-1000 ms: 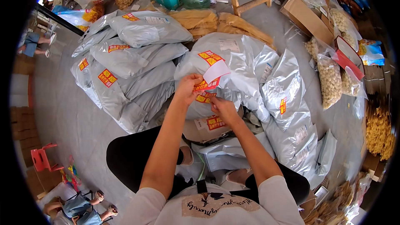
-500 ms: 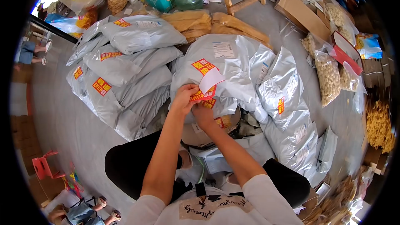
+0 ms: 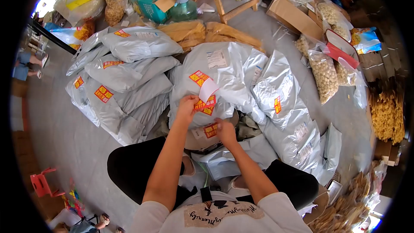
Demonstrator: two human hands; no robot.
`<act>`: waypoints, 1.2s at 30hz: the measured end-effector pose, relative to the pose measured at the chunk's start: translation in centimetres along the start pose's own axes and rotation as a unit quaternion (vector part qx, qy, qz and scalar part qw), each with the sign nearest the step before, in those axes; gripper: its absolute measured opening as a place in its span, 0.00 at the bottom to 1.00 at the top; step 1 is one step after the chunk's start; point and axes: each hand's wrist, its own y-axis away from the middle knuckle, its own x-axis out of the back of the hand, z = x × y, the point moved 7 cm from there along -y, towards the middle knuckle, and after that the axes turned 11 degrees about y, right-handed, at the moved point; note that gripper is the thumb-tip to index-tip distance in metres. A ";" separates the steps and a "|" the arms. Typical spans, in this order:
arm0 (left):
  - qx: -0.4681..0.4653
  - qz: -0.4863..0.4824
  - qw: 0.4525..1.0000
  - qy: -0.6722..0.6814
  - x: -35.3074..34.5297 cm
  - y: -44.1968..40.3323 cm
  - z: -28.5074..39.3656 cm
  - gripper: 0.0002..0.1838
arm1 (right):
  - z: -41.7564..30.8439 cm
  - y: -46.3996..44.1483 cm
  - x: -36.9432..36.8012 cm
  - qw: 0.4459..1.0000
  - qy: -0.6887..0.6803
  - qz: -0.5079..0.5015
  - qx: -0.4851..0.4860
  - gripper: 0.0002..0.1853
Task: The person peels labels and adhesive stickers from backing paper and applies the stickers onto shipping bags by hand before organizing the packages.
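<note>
My left hand (image 3: 187, 108) pinches a strip of red and yellow stickers (image 3: 208, 104), whose white backing (image 3: 208, 89) curls upward. The strip is in front of a large grey mailing bag (image 3: 233, 75) with a white label and a similar sticker on it. My right hand (image 3: 226, 132) is lower and to the right, its fingers curled closed. It is beside a red and yellow sticker (image 3: 211, 130) on a brownish package (image 3: 196, 143) between my legs. Whether its fingertips hold anything is hidden.
Stacked grey mailing bags (image 3: 125, 77) are at left, more grey bags (image 3: 284, 116) at right. Behind are yellowish packages (image 3: 183, 33), a green spray bottle (image 3: 184, 8) and a wooden stand (image 3: 235, 13). An open cardboard box (image 3: 297, 17) and a bag of pale pieces (image 3: 324, 73) lie at far right.
My right hand has moved away from the sticker strip, down and to the right, to beside the brownish package. My left hand still holds the strip. The whole view has shifted slightly.
</note>
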 end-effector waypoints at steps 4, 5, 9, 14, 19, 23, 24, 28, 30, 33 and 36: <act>-0.026 0.038 0.995 -0.092 0.8 2.4 -3.5 0.04 | 1.5 2.0 11.4 0.924 -0.274 0.119 -0.238 0.12; -0.023 0.028 0.995 -0.096 0.6 3.6 -4.7 0.04 | 1.6 3.0 13.8 0.922 -0.255 0.159 -0.244 0.11; -0.153 -0.118 0.931 -0.310 -4.1 9.0 -6.8 0.03 | 0.3 5.0 17.6 0.956 -0.208 0.181 -0.103 0.22; -0.149 -0.266 0.891 -0.337 -8.5 15.8 -8.2 0.03 | 1.5 10.4 11.9 0.901 -0.400 0.001 -0.168 0.26; -0.003 -0.254 0.950 -0.183 -9.7 19.4 -9.8 0.07 | 4.9 16.0 14.1 0.868 -0.319 0.144 -0.352 0.18; 0.002 -0.269 0.949 -0.166 -11.0 20.3 -10.1 0.10 | 8.2 20.0 16.4 0.702 -0.539 0.238 -0.400 0.12; -0.012 -0.274 0.947 -0.170 -11.4 20.3 -10.0 0.11 | 8.4 20.1 16.4 0.633 -0.644 0.218 -0.370 0.10; -0.022 -0.274 0.949 -0.157 -12.7 20.8 -9.8 0.13 | 6.8 20.8 22.3 0.694 -0.593 0.188 -0.362 0.09; -0.021 -0.278 0.948 -0.156 -13.2 21.0 -10.0 0.13 | 6.6 20.8 22.6 0.769 -0.501 0.177 -0.355 0.09; -0.043 -0.290 0.939 -0.178 -13.6 21.1 -10.3 0.13 | 6.1 20.7 23.0 0.832 -0.377 0.167 -0.371 0.13; -0.081 -0.283 0.938 -0.182 -13.6 21.6 -10.0 0.12 | 5.4 20.0 20.8 0.851 -0.360 0.111 -0.365 0.18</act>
